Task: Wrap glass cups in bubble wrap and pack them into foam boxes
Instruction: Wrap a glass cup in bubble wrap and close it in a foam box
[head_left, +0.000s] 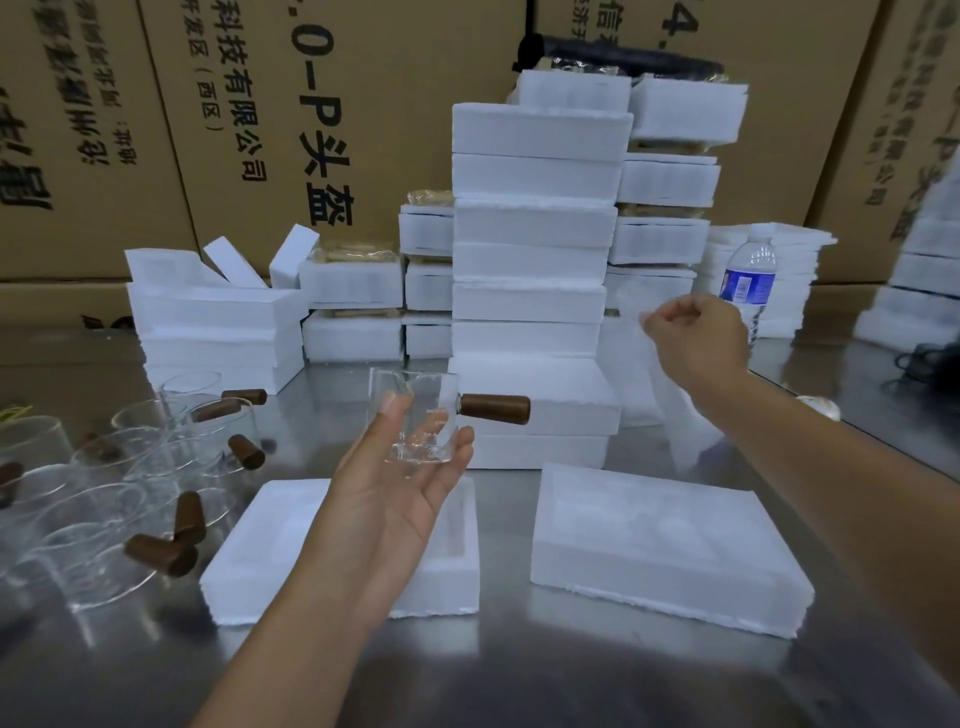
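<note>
Plainly, the left hand (400, 483) cradles a glass cup (415, 415) palm-up above the desk (506, 545), thumb and fingers curled round it. The right hand (696, 338) pinches a hazy, barely discernible sheet, seemingly bubble wrap (680, 431). The left forearm (291, 649) hides part of an open foam box (249, 561).

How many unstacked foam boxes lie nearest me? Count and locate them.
2: left foam box beneath the left hand holding a glass cup, right foam box beside it; stacks behind may hide more.

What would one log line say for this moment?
left hand: holds glass cup | right hand: pinches bubble wrap | step: wrapping not begun
</note>
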